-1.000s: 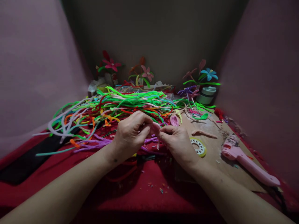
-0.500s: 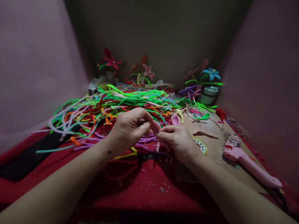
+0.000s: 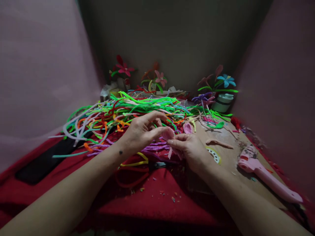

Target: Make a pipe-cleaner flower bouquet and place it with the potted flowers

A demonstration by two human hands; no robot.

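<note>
Between my two hands is a pink pipe-cleaner petal (image 3: 168,133), rounded at the top, with pale pink ends hanging below. My right hand (image 3: 188,147) pinches its right lower side between thumb and fingers. On the other side, the thumb of my left hand (image 3: 147,129) touches the petal's left edge; its fingers arch above, and part of the grip is hidden. A second pink petal (image 3: 188,128) lies just beyond my right hand. Purple pipe cleaners (image 3: 155,148) lie beneath the hands.
A heap of coloured pipe cleaners (image 3: 147,104) spreads behind the hands. On the right, a pink glue gun (image 3: 268,177) rests on a cardboard sheet (image 3: 226,167) beside a yellow-rimmed tape roll (image 3: 213,155). Finished flowers (image 3: 226,80) and a lidded jar (image 3: 222,103) stand behind.
My left fingers have lifted and loosened, showing more of the petal's rounded top. My right hand keeps its pinch. The whole view has shifted slightly.
</note>
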